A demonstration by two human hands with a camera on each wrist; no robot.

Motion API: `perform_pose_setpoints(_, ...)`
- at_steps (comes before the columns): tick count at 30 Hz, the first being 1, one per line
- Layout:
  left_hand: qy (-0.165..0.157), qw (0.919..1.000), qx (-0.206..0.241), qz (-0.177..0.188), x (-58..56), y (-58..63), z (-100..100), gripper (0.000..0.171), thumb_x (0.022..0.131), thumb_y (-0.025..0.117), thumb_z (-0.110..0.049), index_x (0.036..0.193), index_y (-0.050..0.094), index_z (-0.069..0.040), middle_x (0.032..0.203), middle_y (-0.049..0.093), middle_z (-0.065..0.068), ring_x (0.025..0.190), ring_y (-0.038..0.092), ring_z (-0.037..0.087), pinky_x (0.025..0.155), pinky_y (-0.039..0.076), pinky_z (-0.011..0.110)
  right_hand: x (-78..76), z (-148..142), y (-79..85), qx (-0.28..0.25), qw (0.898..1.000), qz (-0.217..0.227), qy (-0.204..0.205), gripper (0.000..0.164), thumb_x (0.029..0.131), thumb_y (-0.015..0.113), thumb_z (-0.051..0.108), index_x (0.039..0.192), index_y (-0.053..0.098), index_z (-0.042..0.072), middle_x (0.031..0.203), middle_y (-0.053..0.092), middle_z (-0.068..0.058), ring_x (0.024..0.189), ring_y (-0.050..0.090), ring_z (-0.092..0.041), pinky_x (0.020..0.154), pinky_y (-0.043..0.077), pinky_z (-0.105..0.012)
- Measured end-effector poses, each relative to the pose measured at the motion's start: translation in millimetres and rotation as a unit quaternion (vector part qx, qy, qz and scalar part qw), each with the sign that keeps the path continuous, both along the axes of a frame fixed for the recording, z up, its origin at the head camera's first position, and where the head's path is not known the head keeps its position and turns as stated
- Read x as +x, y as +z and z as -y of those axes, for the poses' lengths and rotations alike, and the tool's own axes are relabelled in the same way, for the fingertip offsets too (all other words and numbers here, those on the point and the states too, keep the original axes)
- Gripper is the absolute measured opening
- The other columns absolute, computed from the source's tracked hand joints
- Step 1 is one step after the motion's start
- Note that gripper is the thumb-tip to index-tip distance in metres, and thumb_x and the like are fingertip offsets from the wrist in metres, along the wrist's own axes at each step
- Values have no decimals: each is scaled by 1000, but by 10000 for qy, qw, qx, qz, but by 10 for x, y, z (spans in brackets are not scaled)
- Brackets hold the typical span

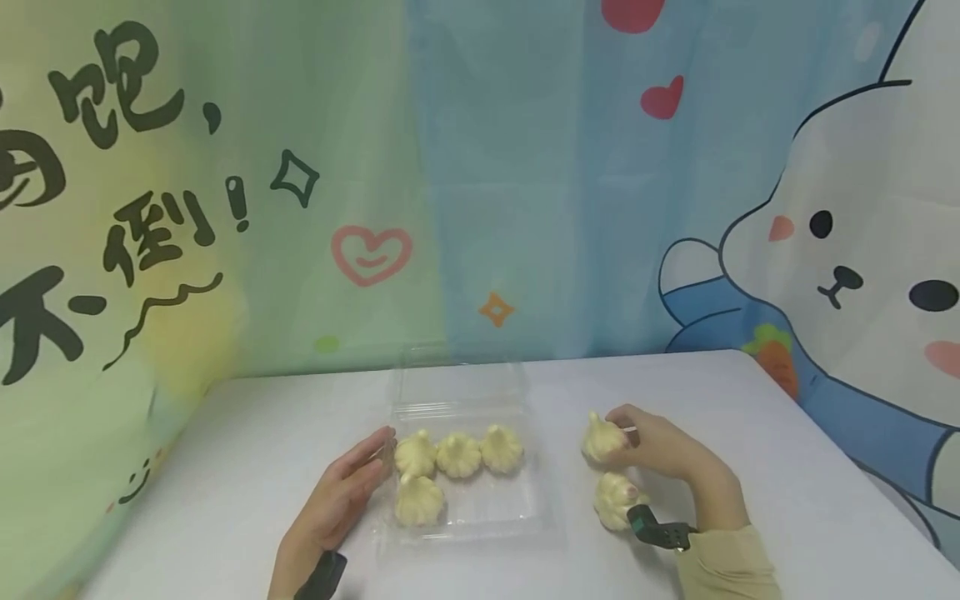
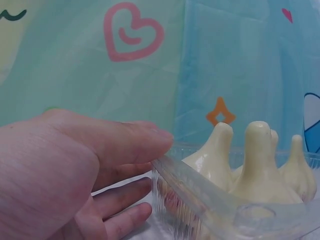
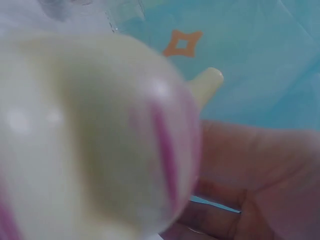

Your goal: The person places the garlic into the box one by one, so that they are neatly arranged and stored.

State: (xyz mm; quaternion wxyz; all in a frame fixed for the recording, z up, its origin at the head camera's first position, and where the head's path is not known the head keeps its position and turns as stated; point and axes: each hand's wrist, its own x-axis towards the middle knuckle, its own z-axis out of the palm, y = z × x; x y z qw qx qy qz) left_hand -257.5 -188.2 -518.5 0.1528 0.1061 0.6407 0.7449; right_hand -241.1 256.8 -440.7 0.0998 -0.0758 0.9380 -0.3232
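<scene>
Head view: right hand (image 1: 663, 446) has its fingers curled and pinches the far loose garlic bulb (image 1: 600, 442), fingertips on its right side, bulb to the hand's left. Whether it's off the bench (image 1: 247, 467) we can't tell.

For a good hold, we'd say: thumb and fingers on opposite sides of the fat belly, not on the stalk; shell looks smooth and shiny, so probably slippery. Pressure firm, not hard. Straight up first, we think, as the near loose garlic bulb (image 1: 613, 502) sits just beside, on the wearer's side, and could get knocked by thumb or wrist strap (image 1: 660, 532).

Right wrist view: one purple-streaked bulb fills the left; which of the two, we can't say.

Left hand (image 1: 341, 496): fingers loosely extended, spread along the outside of the clear plastic box (image 1: 487, 507) at its left wall, one digit touching the rim, pinching nothing. Light touch is best, we judge; thin plastic likely flexes or slides.

Held bulb is right of the box, well apart from the left hand. Inside we count four garlic bulbs (image 1: 458, 456): three across the back, one in front at left. Lid (image 1: 459, 382) lies folded back, toward the printed curtain (image 1: 510, 167).
</scene>
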Motion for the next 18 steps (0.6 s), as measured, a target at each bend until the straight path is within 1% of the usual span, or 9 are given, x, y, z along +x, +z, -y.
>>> perform_pose_setpoints(3,41,9999,-108,67,-1,22,-7,54,98,48,-13,148,29,-6,157,25,9,147,16,26,120,16,42,-3,-1,6,-2,10000,31,5,58,78,75,29,124,51,3,129,54,-27,109,58,-38,89,51,-53)
perform_pose_setpoints(6,82,9997,-193,95,14,21,6,55,98,48,-15,148,29,-7,157,26,7,147,17,25,117,22,34,-16,6,-38,16,9999,104,-49,60,77,76,31,124,51,4,131,54,-25,109,59,-36,90,50,-52)
perform_pose_setpoints(8,53,9998,-204,72,14,19,11,55,98,47,-15,149,28,-8,157,25,6,147,16,25,116,26,29,-26,-2,-62,25,9999,105,-74,60,77,76,31,125,51,5,131,54,-25,110,59,-37,91,50,-52)
perform_pose_setpoints(11,17,9998,-189,54,11,22,12,53,99,46,-15,149,28,-9,157,24,6,147,16,23,115,28,26,-40,-22,-85,19,9999,95,-97,62,76,77,33,125,51,4,132,54,-25,111,58,-39,91,50,-53)
perform_pose_setpoints(14,40,9999,-139,72,13,26,7,53,99,46,-14,149,28,-8,157,24,6,142,27,9,113,31,22,-50,-39,-108,-66,9999,57,-92,63,76,78,32,125,51,3,132,53,-27,113,57,-41,92,50,-53)
perform_pose_setpoints(16,78,9999,-68,95,16,25,2,53,98,47,-13,148,29,-7,157,25,7,135,35,-2,110,33,18,-55,-48,-127,-140,9998,40,-109,63,76,78,31,125,51,3,132,53,-27,113,57,-42,92,50,-52)
perform_pose_setpoints(18,77,9999,22,106,19,20,-4,54,98,47,-11,148,29,-6,157,25,8,125,40,-11,104,37,12,-56,-56,-144,-187,9997,37,-127,65,75,78,31,126,51,2,132,53,-28,114,57,-42,92,50,-53)
